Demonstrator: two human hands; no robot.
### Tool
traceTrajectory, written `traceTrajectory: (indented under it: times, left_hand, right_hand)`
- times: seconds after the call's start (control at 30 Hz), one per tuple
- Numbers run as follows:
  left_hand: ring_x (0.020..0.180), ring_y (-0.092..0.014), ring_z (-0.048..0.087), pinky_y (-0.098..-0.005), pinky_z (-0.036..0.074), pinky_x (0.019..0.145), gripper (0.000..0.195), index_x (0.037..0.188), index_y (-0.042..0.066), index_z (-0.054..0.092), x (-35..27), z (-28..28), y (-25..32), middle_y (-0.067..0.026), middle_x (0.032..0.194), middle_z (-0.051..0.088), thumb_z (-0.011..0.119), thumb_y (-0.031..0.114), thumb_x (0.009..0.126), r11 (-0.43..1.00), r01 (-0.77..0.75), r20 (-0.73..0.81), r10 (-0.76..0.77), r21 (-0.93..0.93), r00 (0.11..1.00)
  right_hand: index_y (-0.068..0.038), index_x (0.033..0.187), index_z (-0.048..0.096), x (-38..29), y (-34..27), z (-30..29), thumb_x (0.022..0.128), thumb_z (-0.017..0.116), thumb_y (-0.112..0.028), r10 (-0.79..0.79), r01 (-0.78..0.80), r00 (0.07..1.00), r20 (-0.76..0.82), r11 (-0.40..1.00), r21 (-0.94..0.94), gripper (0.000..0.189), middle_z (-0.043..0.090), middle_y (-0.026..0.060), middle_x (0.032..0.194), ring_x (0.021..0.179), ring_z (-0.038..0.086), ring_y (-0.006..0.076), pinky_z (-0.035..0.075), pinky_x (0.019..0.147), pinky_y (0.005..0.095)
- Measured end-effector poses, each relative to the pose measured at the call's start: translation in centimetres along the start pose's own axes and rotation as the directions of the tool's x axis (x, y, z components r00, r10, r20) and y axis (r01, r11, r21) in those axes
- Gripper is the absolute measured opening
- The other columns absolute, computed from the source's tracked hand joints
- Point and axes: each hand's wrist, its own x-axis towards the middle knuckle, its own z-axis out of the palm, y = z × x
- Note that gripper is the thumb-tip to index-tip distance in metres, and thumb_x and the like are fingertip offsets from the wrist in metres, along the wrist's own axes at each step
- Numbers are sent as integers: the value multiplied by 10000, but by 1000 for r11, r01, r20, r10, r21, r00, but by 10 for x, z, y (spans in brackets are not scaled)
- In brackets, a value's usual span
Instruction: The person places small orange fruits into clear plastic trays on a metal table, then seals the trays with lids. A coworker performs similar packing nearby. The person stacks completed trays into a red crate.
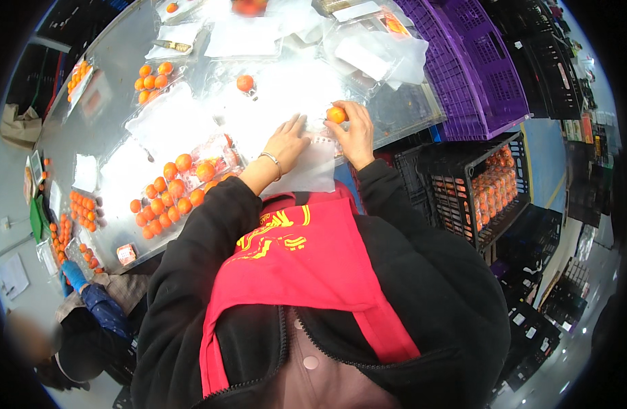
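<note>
My right hand holds a small orange citrus fruit between thumb and fingertips, over the metal table's near edge. To its left, my left hand, with a bracelet at the wrist, rests palm down on pale, glare-washed plastic packaging; nothing shows in its grip. A translucent sheet lies under and in front of that hand. Another orange fruit sits farther back on the table. Beside my left forearm, many loose orange fruits are grouped near a printed plastic bag.
A purple plastic crate stands right of the table, above a black crate of packed fruit. A knife lies on packaging at the back left. Fruit groups line the far left, where a co-worker's blue-gloved hand is.
</note>
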Motion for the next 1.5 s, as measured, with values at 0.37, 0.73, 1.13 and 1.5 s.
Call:
traceTrajectory:
  times: [0.37,0.73,1.13,1.5]
  left_hand:
    - [1478,-395,397,-464,409,1164,307,1118,37,689,-9,4,-15,-202,1564,445,675,4,812,990,-52,-84,41,-128,996]
    - [1388,-420,475,-473,485,1070,362,1193,35,602,4,-54,-14,-195,1533,466,713,28,849,911,115,-10,-130,-396,991]
    - [1281,-259,604,-384,527,1047,668,1495,75,431,-71,-139,-11,-141,1519,494,687,-72,896,845,86,-664,-473,-528,579]
    - [1173,-221,626,-349,551,959,515,1453,9,447,-249,-108,-15,-149,1387,555,655,14,982,606,399,-621,-777,-688,108]
  right_hand:
    - [-89,1249,677,-12,7,19,841,797,-230,-104,137,969,224,981,-136,448,607,76,1306,1239,511,317,394,1031,435]
    - [1,1235,692,11,-2,-19,930,764,-94,208,-420,864,458,800,429,327,737,37,1034,870,631,82,514,796,260]
    - [-34,1065,738,147,133,13,873,792,-186,315,-332,896,-314,943,1,251,707,133,810,740,665,279,508,696,396]
    - [-9,1098,707,155,155,25,867,756,-188,40,-168,941,-337,918,-359,297,731,216,1021,963,694,409,521,867,483]
